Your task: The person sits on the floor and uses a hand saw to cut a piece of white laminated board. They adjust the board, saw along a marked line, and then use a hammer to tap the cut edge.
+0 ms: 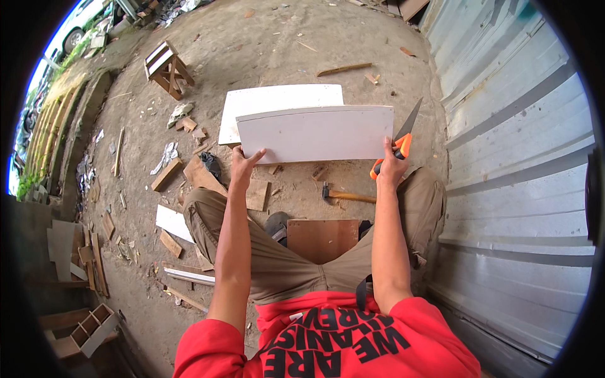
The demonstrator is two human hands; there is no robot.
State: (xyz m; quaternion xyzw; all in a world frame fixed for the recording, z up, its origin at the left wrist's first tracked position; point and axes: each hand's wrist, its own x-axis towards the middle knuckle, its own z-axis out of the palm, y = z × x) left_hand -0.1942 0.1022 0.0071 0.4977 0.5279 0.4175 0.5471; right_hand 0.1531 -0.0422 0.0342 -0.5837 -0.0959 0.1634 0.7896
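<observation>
In front of me is a white rectangular board (315,137), tilted up so its broad face is toward me. My left hand (243,166) grips its lower left corner, thumb flat on the face. At the right end, my right hand (392,167) is closed on the board's edge, thumb up. A handsaw with an orange and black handle (404,147) is also at that right hand, its blade slanting up and away; how the fingers share saw and board is partly hidden. Behind lies a second white board (283,95). A wooden-handled hammer (350,196) rests on the ground below.
Between my legs is a brown wooden panel (322,240). Wood offcuts (166,174) and scraps litter the ground to the left. A small wooden stool (167,68) stands far left. A corrugated metal wall (517,183) runs along the right. One stick (343,69) lies beyond the boards.
</observation>
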